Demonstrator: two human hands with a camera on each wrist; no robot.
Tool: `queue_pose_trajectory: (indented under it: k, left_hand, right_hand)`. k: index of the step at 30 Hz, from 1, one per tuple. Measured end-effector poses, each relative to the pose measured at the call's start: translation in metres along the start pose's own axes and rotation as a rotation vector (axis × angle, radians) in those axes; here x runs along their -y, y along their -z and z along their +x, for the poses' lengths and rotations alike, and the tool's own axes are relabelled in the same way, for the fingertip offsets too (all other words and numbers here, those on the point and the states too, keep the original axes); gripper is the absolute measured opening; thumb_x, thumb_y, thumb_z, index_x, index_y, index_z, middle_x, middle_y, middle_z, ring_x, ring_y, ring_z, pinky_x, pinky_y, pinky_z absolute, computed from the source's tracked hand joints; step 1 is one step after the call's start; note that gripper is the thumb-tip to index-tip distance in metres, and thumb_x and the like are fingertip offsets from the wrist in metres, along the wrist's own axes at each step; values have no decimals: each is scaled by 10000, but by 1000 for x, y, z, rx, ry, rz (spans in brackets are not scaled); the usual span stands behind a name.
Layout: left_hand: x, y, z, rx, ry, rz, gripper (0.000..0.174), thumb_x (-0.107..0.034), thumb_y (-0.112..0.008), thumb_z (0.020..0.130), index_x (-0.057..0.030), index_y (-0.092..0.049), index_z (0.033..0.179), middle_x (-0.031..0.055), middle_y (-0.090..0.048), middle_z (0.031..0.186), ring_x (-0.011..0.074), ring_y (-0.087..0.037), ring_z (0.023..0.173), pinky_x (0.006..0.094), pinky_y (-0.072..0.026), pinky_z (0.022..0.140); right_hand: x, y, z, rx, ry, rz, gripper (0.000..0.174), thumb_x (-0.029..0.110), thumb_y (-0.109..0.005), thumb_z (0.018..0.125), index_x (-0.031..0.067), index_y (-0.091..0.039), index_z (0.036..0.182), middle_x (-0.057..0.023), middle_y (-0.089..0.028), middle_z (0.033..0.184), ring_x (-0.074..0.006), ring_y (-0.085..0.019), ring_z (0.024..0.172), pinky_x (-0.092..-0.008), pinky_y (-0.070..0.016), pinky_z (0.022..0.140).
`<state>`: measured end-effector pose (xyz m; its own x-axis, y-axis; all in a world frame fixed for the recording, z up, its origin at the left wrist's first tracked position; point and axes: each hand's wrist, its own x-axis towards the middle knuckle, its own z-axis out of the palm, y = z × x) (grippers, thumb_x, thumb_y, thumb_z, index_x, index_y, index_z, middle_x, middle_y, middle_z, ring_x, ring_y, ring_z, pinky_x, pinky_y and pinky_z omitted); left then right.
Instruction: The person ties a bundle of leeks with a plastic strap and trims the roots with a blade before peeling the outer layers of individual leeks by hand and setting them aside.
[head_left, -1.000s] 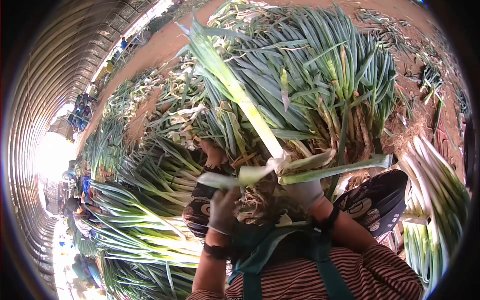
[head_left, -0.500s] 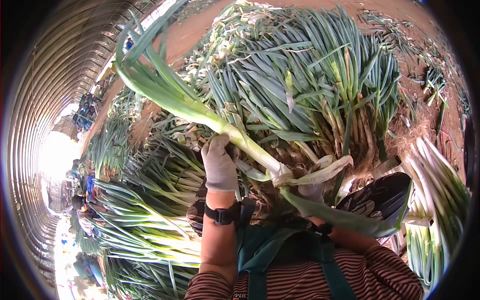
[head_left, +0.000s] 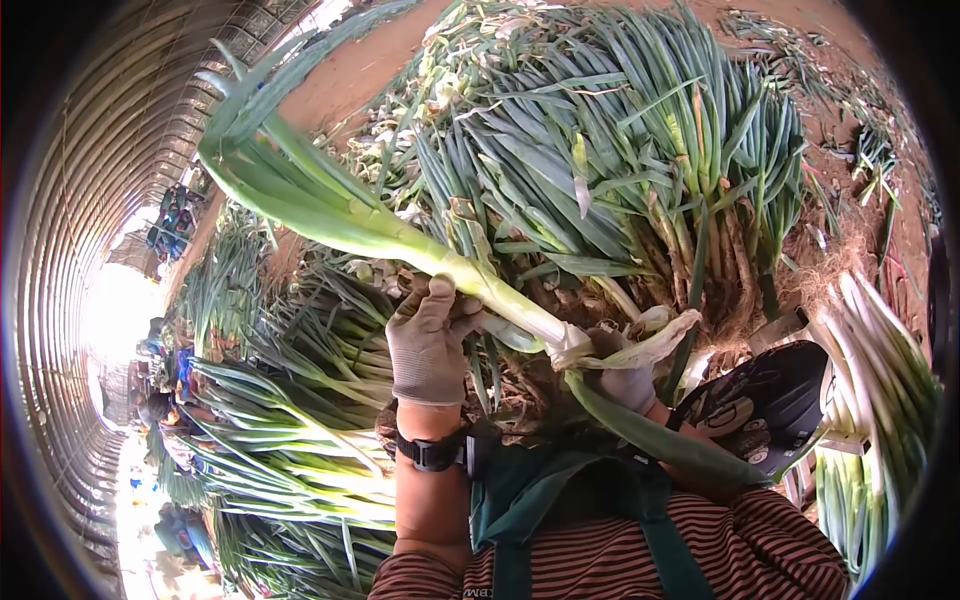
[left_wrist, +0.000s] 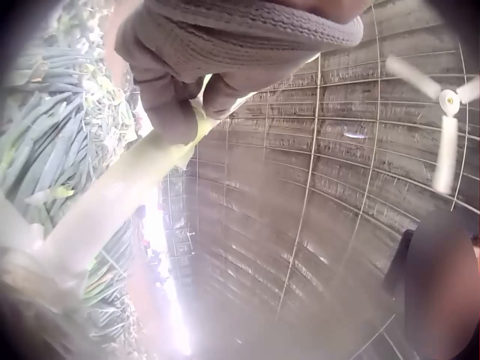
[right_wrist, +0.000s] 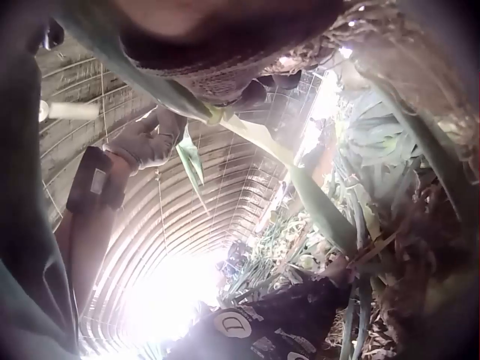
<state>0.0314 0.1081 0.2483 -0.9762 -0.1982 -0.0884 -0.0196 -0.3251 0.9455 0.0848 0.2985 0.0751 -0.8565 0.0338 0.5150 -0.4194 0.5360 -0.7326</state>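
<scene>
One green onion [head_left: 515, 305] is gripped mid-stalk by left hand [head_left: 428, 352], presumably for support; right hand's [head_left: 630, 388] grip can't be told.

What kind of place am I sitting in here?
Probably a farm packing shed or large polytunnel where leeks or big green onions are cleaned: a long arched, ribbed roof, heaps of leafy stalks, and a bare earth floor.
</scene>
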Motion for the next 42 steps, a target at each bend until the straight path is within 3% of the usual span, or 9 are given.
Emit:
queue_pose_trajectory:
  k: [5, 7, 12, 17, 21, 26, 34, 39, 42]
  left_hand:
    - [3, 15, 5, 117, 78, 15, 101, -112, -631, 900, -12, -646, 899, 54, -644, 793, 145, -625, 651, 279, -551, 605]
    - [27, 31, 8, 357, -392, 645, 95, -95, -627, 886, -5, -651, 870, 53, -644, 784, 135, -609, 634, 268, -530, 595]
    - [80, 42, -55, 331, 491, 530, 177, -153, -650, 877, 23, -667, 880, 50, -650, 786, 94, -556, 618, 228, -437, 550]
    - [59, 84, -31, -152, 194, 486, 244, -270, -624, 909, -41, -667, 981, 3, -604, 705, 76, -528, 559, 220, -419, 501]
    - [-14, 53, -10, -2, -151, 412, 347, -318, -486, 969, -12, -629, 1045, 131, -655, 953, 154, -598, 706, 280, -481, 617]
    - [-25, 20, 11, 308, 22, -300, 439, -282, -466, 951, 85, -473, 1193, 214, -585, 1110, 360, -592, 1014, 471, -466, 945]
    - [-6, 6, -10, 76, -95, -162, 312, -68, -491, 864, 105, -543, 1118, 205, -634, 1025, 308, -642, 916, 433, -540, 846]
    - [13, 11, -10, 6, -138, -148, 435, 118, -365, 682, 105, -602, 1047, 180, -666, 981, 254, -664, 819, 356, -566, 770]
    - [3, 22, -10, 92, -126, -12, 420, 116, -378, 691, 101, -607, 1043, 181, -665, 991, 256, -667, 829, 354, -564, 786]
  right_hand:
    - [9, 10, 0, 113, -191, 199, 261, 143, -745, 750, 55, -648, 975, -86, -650, 832, -244, -635, 723, -350, -497, 630]
    - [15, 4, 3, 88, -117, 246, 217, 138, -707, 773, 49, -652, 963, -97, -653, 806, -268, -637, 720, -364, -491, 625]
    - [-5, -9, -3, 190, -101, 131, 233, 197, -728, 739, 61, -665, 918, -144, -643, 786, -342, -631, 710, -425, -491, 613]
    - [5, 9, 8, 229, -82, 204, 215, 174, -736, 723, 47, -681, 887, -145, -643, 777, -343, -630, 712, -420, -500, 626]
    - [16, -4, 4, 279, -116, 391, 254, 218, -724, 732, 69, -676, 932, -115, -646, 830, -334, -630, 739, -417, -501, 643]
    - [23, -15, -9, 319, 55, 301, 296, 266, -690, 759, 104, -662, 1005, -89, -635, 895, -328, -636, 790, -418, -510, 671]
    - [-8, -65, -43, 442, -427, 625, 341, 340, -639, 858, 107, -642, 1107, -145, -672, 970, -350, -656, 833, -422, -524, 723]
    - [26, -27, -14, 801, -350, 666, 510, 153, -639, 895, -19, -446, 1335, -107, -538, 1293, -143, -521, 1169, -298, -397, 1023]
    - [-3, -50, -40, 687, -319, 764, 511, 171, -654, 871, 3, -467, 1316, -101, -565, 1243, -173, -539, 1135, -314, -416, 987]
